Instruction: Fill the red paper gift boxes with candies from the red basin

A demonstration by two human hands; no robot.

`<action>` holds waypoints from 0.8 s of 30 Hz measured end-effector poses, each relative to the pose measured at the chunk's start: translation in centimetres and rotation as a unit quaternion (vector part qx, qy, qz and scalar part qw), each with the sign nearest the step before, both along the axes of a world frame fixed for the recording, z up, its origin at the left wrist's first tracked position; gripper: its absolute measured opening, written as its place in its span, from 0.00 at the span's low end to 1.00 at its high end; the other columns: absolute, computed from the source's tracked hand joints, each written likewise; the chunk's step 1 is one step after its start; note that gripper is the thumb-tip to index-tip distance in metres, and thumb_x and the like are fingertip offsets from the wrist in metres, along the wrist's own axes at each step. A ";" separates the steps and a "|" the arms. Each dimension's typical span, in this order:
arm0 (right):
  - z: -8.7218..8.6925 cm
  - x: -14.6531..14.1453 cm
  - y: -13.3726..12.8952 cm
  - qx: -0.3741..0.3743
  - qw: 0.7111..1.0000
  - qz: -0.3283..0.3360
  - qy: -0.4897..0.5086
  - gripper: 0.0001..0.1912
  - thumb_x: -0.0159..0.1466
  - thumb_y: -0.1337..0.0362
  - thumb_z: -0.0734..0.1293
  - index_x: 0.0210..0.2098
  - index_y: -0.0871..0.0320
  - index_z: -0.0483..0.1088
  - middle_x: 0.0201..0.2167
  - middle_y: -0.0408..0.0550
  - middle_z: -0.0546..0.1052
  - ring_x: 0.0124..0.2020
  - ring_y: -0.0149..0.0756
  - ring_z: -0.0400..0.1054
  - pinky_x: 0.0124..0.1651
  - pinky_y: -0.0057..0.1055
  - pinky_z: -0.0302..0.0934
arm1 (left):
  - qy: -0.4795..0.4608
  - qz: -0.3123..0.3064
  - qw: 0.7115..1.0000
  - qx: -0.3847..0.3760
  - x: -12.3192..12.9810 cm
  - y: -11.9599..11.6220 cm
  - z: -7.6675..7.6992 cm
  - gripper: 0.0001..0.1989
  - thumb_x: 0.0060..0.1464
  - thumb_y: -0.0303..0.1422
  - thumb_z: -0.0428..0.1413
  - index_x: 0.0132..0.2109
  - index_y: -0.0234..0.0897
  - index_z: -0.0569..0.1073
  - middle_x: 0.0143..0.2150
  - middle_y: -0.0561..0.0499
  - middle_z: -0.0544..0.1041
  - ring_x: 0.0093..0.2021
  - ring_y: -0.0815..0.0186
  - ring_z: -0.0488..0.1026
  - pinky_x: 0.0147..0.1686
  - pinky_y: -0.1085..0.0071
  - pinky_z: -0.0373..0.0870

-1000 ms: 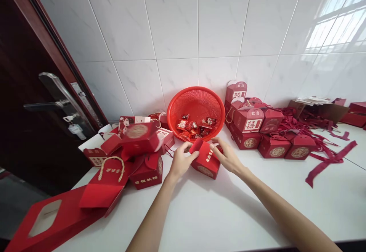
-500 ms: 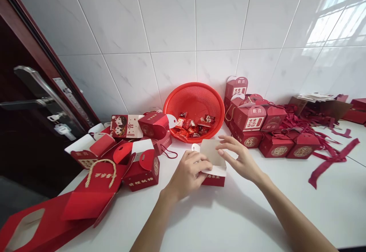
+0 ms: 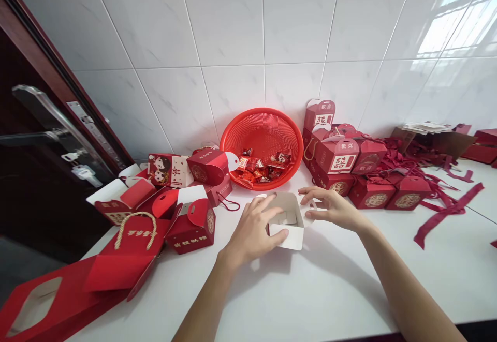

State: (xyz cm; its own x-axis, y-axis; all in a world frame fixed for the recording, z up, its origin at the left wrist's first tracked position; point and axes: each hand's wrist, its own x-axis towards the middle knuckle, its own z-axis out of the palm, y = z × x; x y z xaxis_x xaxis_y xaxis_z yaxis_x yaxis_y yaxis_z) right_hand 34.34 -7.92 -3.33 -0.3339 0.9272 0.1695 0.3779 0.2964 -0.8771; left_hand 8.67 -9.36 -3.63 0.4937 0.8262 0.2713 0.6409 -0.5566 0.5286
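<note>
Gift box [image 3: 288, 237], head view: stands on the white table [image 3: 330, 290] between the two hands, in front of the basket, flaps open, pale interior facing up. Left hand [image 3: 250, 228] lies along the box's left side, fingers spread, thumb apart from them at the front flap — whether they grip the wall, cannot tell. Right hand [image 3: 336, 207] is at the box's right side, thumb and forefinger apart beside a white tab [image 3: 309, 208]. Red basket [image 3: 256, 130] near the wall holds wrapped sweets [image 3: 254, 168]. Stacked red boxes [image 3: 337, 161] on the right; dark red ribbons [image 3: 448, 212] beyond them. More boxes on the left — one with a rope handle [image 3: 156, 228].
</note>
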 end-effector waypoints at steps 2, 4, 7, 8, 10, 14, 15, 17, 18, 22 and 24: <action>-0.1 0.0 0.1 -0.015 1.000 0.020 0.006 0.19 0.55 0.52 0.75 0.42 0.56 0.78 0.59 0.57 0.73 0.58 0.53 0.70 0.58 0.48 0.67 | 0.023 0.006 1.000 -0.018 -0.1 0.1 0.3 0.30 0.52 0.41 0.62 0.62 0.45 0.71 0.72 0.44 0.60 0.69 0.43 0.56 0.64 0.44 0.57; -0.1 -0.2 0.2 -0.013 0.999 0.031 -0.002 0.24 0.57 0.51 0.74 0.50 0.54 0.77 0.59 0.55 0.74 0.58 0.53 0.70 0.61 0.51 0.64 | 0.034 0.011 0.999 -0.033 -0.3 0.4 0.5 0.38 0.51 0.44 0.63 0.68 0.46 0.65 0.74 0.44 0.55 0.70 0.41 0.55 0.64 0.43 0.56; -0.2 -0.4 0.3 0.007 0.998 0.050 -0.030 0.28 0.60 0.51 0.72 0.58 0.51 0.73 0.60 0.52 0.74 0.61 0.52 0.67 0.63 0.51 0.62 | 0.035 0.013 0.998 -0.043 -0.7 0.8 0.6 0.44 0.48 0.47 0.64 0.70 0.46 0.61 0.73 0.44 0.57 0.70 0.40 0.54 0.63 0.46 0.58; -0.3 -0.4 0.3 0.012 0.997 0.060 -0.038 0.28 0.62 0.50 0.71 0.60 0.51 0.72 0.62 0.52 0.72 0.63 0.52 0.66 0.63 0.50 0.63 | 0.031 0.015 0.998 -0.045 -0.8 0.9 0.6 0.45 0.47 0.48 0.65 0.70 0.46 0.61 0.72 0.43 0.59 0.69 0.40 0.55 0.61 0.47 0.60; -0.7 -0.4 0.4 0.015 0.995 0.080 -0.052 0.31 0.64 0.49 0.69 0.64 0.50 0.67 0.66 0.51 0.67 0.65 0.51 0.63 0.63 0.47 0.63 | 0.027 0.019 0.998 -0.052 -1.0 1.1 0.6 0.47 0.44 0.49 0.67 0.70 0.46 0.61 0.69 0.43 0.64 0.67 0.39 0.57 0.59 0.48 0.63; -1.8 0.0 0.8 -0.016 0.991 0.112 -0.072 0.36 0.67 0.48 0.66 0.71 0.52 0.57 0.70 0.51 0.60 0.67 0.48 0.61 0.64 0.43 0.63 | 0.026 0.005 0.997 -0.068 -1.1 1.6 0.5 0.49 0.41 0.51 0.68 0.70 0.49 0.61 0.67 0.43 0.66 0.68 0.39 0.55 0.63 0.44 0.58; -2.0 0.0 0.9 -0.026 0.990 0.121 -0.069 0.37 0.68 0.48 0.65 0.71 0.53 0.55 0.69 0.51 0.61 0.66 0.47 0.62 0.64 0.43 0.63 | 0.016 -0.002 0.997 -0.080 -1.1 1.8 0.3 0.49 0.42 0.51 0.68 0.70 0.49 0.61 0.67 0.43 0.65 0.69 0.40 0.56 0.64 0.45 0.58; -2.4 -0.2 1.0 -0.036 0.988 0.140 -0.055 0.38 0.68 0.48 0.64 0.72 0.53 0.53 0.68 0.51 0.64 0.65 0.45 0.65 0.64 0.43 0.63 | -0.020 -0.008 0.993 -0.119 -1.0 2.2 -0.4 0.50 0.42 0.51 0.68 0.70 0.46 0.61 0.68 0.41 0.62 0.67 0.43 0.60 0.63 0.49 0.63; -2.5 -0.4 1.0 -0.034 0.987 0.146 -0.048 0.38 0.68 0.48 0.64 0.72 0.53 0.52 0.68 0.50 0.64 0.64 0.44 0.65 0.64 0.43 0.63 | -0.042 -0.008 0.989 -0.140 -1.0 2.4 -0.9 0.51 0.41 0.51 0.68 0.70 0.45 0.60 0.68 0.40 0.60 0.67 0.44 0.61 0.62 0.51 0.65; -2.8 -1.2 1.0 -0.009 0.987 0.156 -0.049 0.41 0.68 0.46 0.65 0.73 0.52 0.48 0.70 0.49 0.60 0.67 0.45 0.61 0.66 0.44 0.59 | -0.116 -0.033 0.979 -0.164 -0.6 2.8 -2.7 0.52 0.42 0.51 0.68 0.71 0.45 0.58 0.69 0.40 0.56 0.69 0.46 0.58 0.64 0.54 0.64; -2.8 -1.4 1.0 -0.004 0.988 0.146 -0.054 0.43 0.67 0.42 0.64 0.73 0.53 0.48 0.71 0.50 0.59 0.68 0.46 0.59 0.68 0.46 0.57 | -0.138 -0.042 0.977 -0.158 -0.6 2.9 -3.0 0.51 0.43 0.51 0.68 0.71 0.44 0.59 0.70 0.40 0.56 0.71 0.47 0.56 0.66 0.53 0.61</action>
State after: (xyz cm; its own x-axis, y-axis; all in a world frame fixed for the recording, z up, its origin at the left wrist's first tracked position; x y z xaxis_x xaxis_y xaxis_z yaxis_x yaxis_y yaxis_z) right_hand 32.96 -6.95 -6.17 -0.6026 0.7902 0.1111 0.3687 0.3992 -0.8395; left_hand 8.07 -6.47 -6.61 0.5073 0.8501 0.1413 0.4096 -0.3821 0.8284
